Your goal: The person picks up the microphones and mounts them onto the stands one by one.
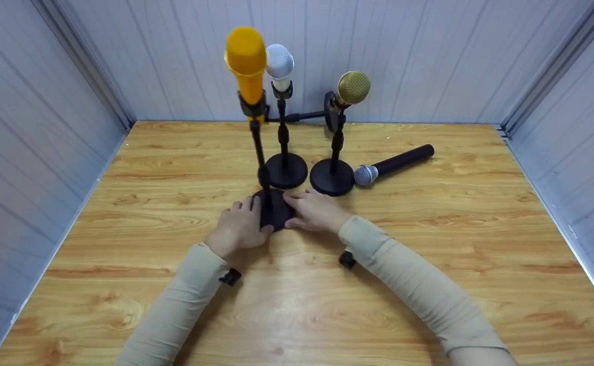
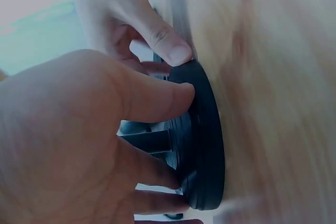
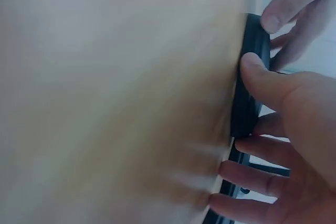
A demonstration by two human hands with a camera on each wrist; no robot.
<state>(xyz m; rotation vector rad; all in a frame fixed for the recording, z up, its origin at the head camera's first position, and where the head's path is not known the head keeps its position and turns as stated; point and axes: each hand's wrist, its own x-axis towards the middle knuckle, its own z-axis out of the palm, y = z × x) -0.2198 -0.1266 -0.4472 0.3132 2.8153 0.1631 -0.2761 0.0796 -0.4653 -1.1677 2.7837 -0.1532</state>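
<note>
A microphone stand [image 1: 278, 212] with a round black base stands upright near the table's middle, holding a yellow microphone [image 1: 246, 53] in its clip. My left hand [image 1: 238, 226] grips the left side of that base, its thumb at the near edge. On the base's right side my right hand [image 1: 318, 210] pinches the rim between thumb and fingers. The base's black rim [image 2: 210, 140] shows between both thumbs in the left wrist view. In the right wrist view, the lower fingers of the right hand [image 3: 304, 129] spread past the base [image 3: 247, 100].
Behind stand a white microphone [image 1: 279, 63] and a gold microphone [image 1: 353, 87], each on a black stand. A loose black microphone [image 1: 398, 162] with a silver head lies to the right. Another stand [image 1: 304, 116] lies along the back wall [image 1: 429, 61], partly hidden.
</note>
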